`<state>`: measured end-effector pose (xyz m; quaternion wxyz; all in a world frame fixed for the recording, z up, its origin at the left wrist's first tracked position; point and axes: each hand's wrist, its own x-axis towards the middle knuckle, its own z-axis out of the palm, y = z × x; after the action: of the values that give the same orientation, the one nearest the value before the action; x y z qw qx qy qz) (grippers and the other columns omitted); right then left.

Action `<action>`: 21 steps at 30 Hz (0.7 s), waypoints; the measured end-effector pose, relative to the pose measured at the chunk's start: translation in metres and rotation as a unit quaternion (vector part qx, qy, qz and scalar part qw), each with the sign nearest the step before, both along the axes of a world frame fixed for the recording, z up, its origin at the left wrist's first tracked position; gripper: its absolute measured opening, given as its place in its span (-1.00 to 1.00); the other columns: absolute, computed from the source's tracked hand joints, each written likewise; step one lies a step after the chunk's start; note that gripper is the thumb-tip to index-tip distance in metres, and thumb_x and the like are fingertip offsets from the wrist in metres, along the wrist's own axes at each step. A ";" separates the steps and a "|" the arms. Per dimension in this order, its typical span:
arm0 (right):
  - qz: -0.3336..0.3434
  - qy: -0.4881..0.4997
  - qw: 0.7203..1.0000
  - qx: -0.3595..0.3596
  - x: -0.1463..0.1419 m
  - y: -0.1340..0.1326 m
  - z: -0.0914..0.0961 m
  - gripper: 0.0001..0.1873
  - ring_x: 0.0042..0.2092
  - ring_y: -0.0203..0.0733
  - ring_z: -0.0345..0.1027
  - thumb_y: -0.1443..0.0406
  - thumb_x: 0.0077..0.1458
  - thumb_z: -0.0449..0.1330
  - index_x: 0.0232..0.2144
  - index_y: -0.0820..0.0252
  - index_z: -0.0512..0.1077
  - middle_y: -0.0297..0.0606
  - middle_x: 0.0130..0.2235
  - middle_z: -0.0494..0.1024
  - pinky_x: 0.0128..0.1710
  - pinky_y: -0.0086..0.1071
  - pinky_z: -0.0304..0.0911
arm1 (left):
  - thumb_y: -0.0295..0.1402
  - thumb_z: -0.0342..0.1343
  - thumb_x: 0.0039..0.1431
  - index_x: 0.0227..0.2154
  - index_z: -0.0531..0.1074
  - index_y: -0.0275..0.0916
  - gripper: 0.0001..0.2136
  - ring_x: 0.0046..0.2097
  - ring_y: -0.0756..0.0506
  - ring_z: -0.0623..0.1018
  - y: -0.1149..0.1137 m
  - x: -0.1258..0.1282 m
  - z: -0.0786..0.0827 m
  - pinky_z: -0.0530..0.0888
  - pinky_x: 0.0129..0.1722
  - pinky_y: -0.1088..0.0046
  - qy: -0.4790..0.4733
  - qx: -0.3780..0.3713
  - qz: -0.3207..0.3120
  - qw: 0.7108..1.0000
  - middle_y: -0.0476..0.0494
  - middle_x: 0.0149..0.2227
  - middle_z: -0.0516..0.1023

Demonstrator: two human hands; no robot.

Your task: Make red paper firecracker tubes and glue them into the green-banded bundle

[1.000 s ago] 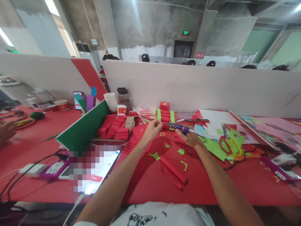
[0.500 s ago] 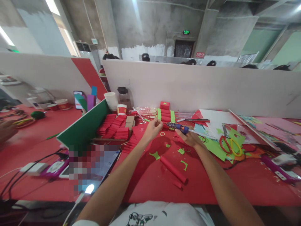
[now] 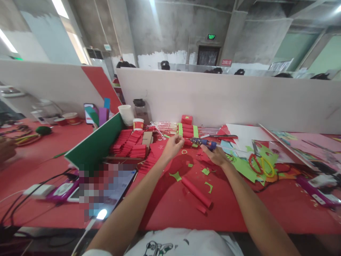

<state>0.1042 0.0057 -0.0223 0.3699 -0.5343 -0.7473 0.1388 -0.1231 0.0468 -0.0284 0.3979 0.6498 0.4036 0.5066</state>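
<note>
My left hand (image 3: 172, 145) is pinched shut on a small piece near the bundle of red paper rolls with green bands (image 3: 187, 131); what it pinches is too small to name. My right hand (image 3: 216, 155) grips a blue hot glue gun (image 3: 205, 143), whose nozzle points left toward my left fingertips. A loose red paper roll (image 3: 196, 192) lies on the red table (image 3: 234, 209) nearer to me, among small green paper scraps (image 3: 176, 175).
A green board (image 3: 94, 142) leans beside stacks of folded red paper (image 3: 129, 143). A phone (image 3: 108, 190) lies front left with cables. Scissors with a red and a yellow handle (image 3: 260, 164) rest on green cut-outs at right. Cups and a bottle stand by the white partition (image 3: 239, 99). Another person's hand (image 3: 5, 151) is far left.
My right hand has lifted the glue gun slightly up and to the right. My left hand stays pinched in the same place.
</note>
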 end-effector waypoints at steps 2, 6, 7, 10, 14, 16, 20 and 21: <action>-0.007 0.015 1.000 -0.005 0.003 0.002 -0.002 -0.52 -0.49 -0.15 0.33 -0.08 0.16 0.06 -0.53 0.15 0.44 -0.34 -0.60 0.39 -0.47 -0.36 0.13 | -0.38 0.03 0.00 -0.48 0.33 -0.25 -0.94 -0.50 0.05 0.37 0.001 -0.001 -0.001 0.33 -0.47 0.57 -0.002 -0.002 0.000 1.000 0.04 -0.56 0.41; -0.011 0.013 1.000 -0.009 0.004 0.003 -0.003 -0.53 -0.49 -0.15 0.32 -0.08 0.16 0.07 -0.50 0.14 0.45 -0.34 -0.60 0.41 -0.46 -0.36 0.14 | -0.38 0.03 0.01 -0.47 0.33 -0.25 -0.95 -0.50 0.05 0.38 0.003 -0.001 -0.003 0.33 -0.47 0.57 -0.004 -0.011 0.003 1.000 0.04 -0.56 0.42; -0.010 0.009 1.000 -0.011 0.003 0.003 -0.002 -0.53 -0.49 -0.15 0.32 -0.08 0.16 0.07 -0.50 0.14 0.45 -0.34 -0.59 0.41 -0.46 -0.36 0.14 | -0.37 0.03 0.01 -0.47 0.33 -0.25 -0.94 -0.50 0.05 0.39 0.003 -0.001 -0.003 0.33 -0.47 0.57 -0.006 -0.013 0.003 1.000 0.04 -0.56 0.42; -0.001 -0.001 1.000 -0.016 0.002 0.002 0.000 -0.52 -0.50 -0.17 0.30 -0.08 0.17 0.06 -0.54 0.14 0.42 -0.34 -0.60 0.40 -0.48 -0.37 0.12 | -0.35 0.04 0.03 -0.48 0.33 -0.24 -0.92 -0.49 0.04 0.41 0.002 -0.001 0.000 0.35 -0.46 0.56 -0.009 -0.021 0.005 1.000 0.04 -0.56 0.42; 0.023 0.057 0.997 -0.036 0.002 0.003 0.001 -0.51 -0.52 -0.21 0.29 -0.10 0.14 0.09 -0.51 0.15 0.45 -0.34 -0.60 0.41 -0.51 -0.38 0.15 | -0.36 0.05 0.03 -0.50 0.32 -0.24 -0.92 -0.48 0.04 0.41 0.000 -0.003 0.006 0.35 -0.45 0.56 -0.022 -0.020 0.002 1.000 0.04 -0.56 0.40; 0.047 0.132 0.989 -0.056 0.001 0.003 0.001 -0.49 -0.55 -0.25 0.28 -0.12 0.13 0.10 -0.50 0.17 0.47 -0.33 -0.59 0.41 -0.53 -0.39 0.19 | -0.38 0.04 0.02 -0.52 0.30 -0.25 -0.92 -0.49 0.05 0.39 0.000 -0.005 0.009 0.34 -0.44 0.56 -0.039 -0.008 0.001 0.999 0.04 -0.57 0.38; 0.088 0.272 0.954 -0.090 0.001 0.003 0.003 -0.44 -0.59 -0.30 0.24 -0.18 0.09 0.12 -0.53 0.18 0.45 -0.32 -0.58 0.41 -0.61 -0.43 0.20 | -0.40 0.01 0.04 -0.49 0.31 -0.25 -0.94 -0.46 0.05 0.37 -0.002 -0.007 0.015 0.32 -0.42 0.55 -0.033 -0.004 0.012 0.999 0.03 -0.54 0.38; 0.091 0.301 0.945 -0.092 0.001 0.003 0.003 -0.43 -0.59 -0.31 0.24 -0.19 0.08 0.12 -0.53 0.18 0.45 -0.30 -0.57 0.43 -0.63 -0.44 0.19 | -0.40 0.01 0.05 -0.48 0.32 -0.25 -0.94 -0.45 0.05 0.37 -0.003 -0.007 0.017 0.32 -0.41 0.55 -0.023 -0.004 0.013 1.000 0.03 -0.52 0.39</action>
<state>0.1057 0.0091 -0.0189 0.5130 -0.4285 -0.6306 0.3944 -0.1304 0.0434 -0.0111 0.4033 0.6313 0.4049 0.5243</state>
